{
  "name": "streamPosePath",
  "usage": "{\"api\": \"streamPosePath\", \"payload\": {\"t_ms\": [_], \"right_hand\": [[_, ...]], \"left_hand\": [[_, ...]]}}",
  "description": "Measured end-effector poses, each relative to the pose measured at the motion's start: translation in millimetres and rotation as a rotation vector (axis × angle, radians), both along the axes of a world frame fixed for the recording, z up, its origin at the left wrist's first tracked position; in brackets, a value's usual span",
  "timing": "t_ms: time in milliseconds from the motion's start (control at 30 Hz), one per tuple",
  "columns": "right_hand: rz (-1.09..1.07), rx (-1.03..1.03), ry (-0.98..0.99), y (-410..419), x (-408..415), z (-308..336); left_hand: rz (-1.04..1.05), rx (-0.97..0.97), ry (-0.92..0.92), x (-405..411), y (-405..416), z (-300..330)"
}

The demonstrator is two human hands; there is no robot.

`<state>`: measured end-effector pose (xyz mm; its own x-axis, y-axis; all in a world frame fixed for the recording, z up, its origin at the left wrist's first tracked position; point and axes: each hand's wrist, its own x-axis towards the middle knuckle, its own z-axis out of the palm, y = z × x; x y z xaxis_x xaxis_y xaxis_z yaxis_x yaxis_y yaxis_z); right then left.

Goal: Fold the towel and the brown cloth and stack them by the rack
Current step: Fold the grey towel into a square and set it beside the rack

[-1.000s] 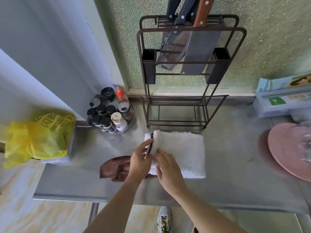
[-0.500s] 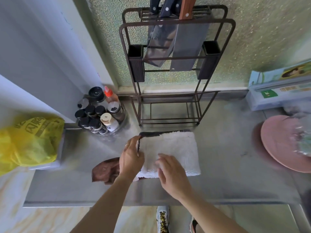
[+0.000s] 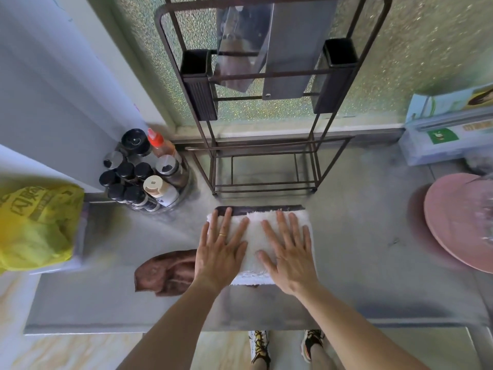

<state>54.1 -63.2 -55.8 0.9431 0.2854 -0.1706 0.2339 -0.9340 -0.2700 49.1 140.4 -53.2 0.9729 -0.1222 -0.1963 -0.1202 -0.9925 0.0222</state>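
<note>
A white fluffy towel [image 3: 254, 241] with a dark strip along its far edge lies folded on the steel counter [image 3: 360, 263], just in front of the brown wire rack [image 3: 266, 166]. My left hand [image 3: 222, 249] lies flat on its left half, fingers spread. On the right half my right hand [image 3: 289, 252] rests flat, palm down. A crumpled brown cloth [image 3: 165, 271] sits on the counter left of the towel, partly under my left wrist.
Cleavers [image 3: 266, 49] hang in the rack's top. A round caddy of spice bottles [image 3: 144, 174] stands at the back left, a yellow plastic bag [image 3: 34, 225] at the far left. A pink plate [image 3: 458, 222] and a boxed roll [image 3: 448, 129] are at the right.
My left hand let go of the towel's left edge. Both hands now lie flat and spread on the folded towel. The camera has moved closer to the rack.
</note>
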Motion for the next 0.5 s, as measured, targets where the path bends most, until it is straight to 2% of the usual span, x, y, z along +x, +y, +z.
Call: {"api": "streamPosePath", "payload": {"t_ms": [100, 200, 300, 500], "right_hand": [[-0.217, 0.065, -0.058, -14, -1, 11], [-0.476, 0.257, 0.002, -33, -3, 14], [-0.5, 0.434, 0.136, -45, 5, 25], [-0.695, 0.591, 0.164, -105, 13, 60]], "left_hand": [[0.005, 0.004, -0.002, 2, -2, 9], [-0.01, -0.003, 0.0, -1, -6, 20], [-0.013, -0.013, -0.003, 0, -16, 31], [-0.161, -0.077, -0.038, 2, -81, 46]]}}
